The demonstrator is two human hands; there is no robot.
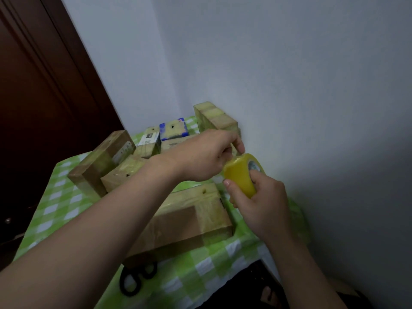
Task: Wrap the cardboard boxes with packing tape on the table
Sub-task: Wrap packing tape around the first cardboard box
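Note:
My right hand (259,205) grips a yellow roll of packing tape (242,175), held in the air above the table's right side. My left hand (207,155) reaches across and pinches at the roll's top edge with thumb and fingertips; whether a tape end is between them is too small to tell. Below the hands lies a large flat cardboard box (189,221), partly covered in yellowish tape. Several more taped boxes stand behind: a long one (98,163) at the left, a smaller one (121,172) beside it, and one (215,117) against the wall.
Black scissors (138,279) lie at the near edge of the green-and-white checked tablecloth (200,270), partly under the large box. A blue-edged box (174,128) and a printed carton (149,139) sit at the back. Wall to the right, dark door to the left.

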